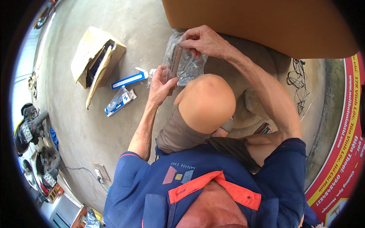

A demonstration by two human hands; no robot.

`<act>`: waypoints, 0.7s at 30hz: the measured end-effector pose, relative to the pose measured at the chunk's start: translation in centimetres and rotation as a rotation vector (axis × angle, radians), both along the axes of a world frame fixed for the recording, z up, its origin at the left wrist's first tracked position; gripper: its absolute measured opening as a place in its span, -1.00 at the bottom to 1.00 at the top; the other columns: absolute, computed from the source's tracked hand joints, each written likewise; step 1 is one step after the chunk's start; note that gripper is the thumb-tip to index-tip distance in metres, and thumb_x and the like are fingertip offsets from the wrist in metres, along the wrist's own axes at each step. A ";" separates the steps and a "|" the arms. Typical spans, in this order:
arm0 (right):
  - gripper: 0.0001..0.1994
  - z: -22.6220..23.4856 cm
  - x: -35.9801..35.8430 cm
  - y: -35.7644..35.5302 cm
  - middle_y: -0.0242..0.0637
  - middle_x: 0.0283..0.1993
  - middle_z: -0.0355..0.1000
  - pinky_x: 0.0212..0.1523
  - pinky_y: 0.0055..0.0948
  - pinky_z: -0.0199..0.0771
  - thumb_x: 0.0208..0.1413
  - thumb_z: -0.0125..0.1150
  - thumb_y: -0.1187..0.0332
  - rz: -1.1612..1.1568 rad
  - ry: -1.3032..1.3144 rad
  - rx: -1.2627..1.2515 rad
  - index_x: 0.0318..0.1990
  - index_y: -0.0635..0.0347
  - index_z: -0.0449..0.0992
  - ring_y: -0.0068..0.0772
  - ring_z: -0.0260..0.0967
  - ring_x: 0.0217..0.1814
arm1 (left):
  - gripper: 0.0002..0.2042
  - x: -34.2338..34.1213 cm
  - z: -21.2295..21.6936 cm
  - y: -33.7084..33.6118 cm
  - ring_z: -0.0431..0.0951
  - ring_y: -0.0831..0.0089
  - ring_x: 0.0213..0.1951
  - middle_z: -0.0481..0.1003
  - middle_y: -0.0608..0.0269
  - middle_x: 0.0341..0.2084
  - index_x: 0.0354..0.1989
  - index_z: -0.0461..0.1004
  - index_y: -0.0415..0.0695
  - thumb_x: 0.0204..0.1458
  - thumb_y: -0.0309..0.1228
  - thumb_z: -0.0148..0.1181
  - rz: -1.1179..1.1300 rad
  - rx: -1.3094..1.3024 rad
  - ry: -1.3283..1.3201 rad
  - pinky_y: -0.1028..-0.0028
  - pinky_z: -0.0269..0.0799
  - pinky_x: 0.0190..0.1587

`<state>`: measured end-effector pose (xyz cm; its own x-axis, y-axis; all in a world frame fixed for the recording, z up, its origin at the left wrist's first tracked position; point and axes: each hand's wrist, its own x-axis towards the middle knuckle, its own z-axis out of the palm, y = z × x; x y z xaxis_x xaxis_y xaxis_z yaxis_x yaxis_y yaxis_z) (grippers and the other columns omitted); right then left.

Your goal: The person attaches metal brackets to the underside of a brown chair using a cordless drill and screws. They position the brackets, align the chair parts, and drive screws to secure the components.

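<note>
1. A long, thin brown bar (176, 64) is up in front of the person's bent knee (207, 102), held between two hands. Fingers hide both its ends.
2. The left hand (162, 86) pinches the bar's low end with its thumb and fingers.
3. The right hand (205, 41) pinches near the top end. Some of its fingertips are hard to see.
4. A crinkly clear plastic bag (194, 68) is around or behind the bar. I cannot tell if the bar is inside it.
5. Left of the hands, two blue and white boxes (129, 80) (120, 102) lie on the floor (83, 129).
6. Past them is a torn cardboard box (85, 57). Its dark inside is hard to make out.
7. A big brown panel (258, 26) is cut off by the top edge.
8. Black cords (297, 81) lie in a tangle at the right.
</note>
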<state>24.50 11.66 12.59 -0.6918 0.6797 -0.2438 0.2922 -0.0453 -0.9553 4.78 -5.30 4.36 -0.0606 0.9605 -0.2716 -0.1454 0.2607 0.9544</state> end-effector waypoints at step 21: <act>-0.92 -12.4 -4.2 -7.1 -0.07 -0.36 0.46 -0.32 -0.01 0.47 0.07 0.23 0.54 -0.480 -0.103 0.808 -0.41 0.27 0.44 0.09 0.46 -0.34 | -0.58 2.8 -5.6 3.9 0.35 0.58 -0.61 0.42 0.32 -0.55 -0.20 0.47 -0.14 0.40 0.02 0.02 0.216 -0.530 -0.336 0.51 0.27 -0.60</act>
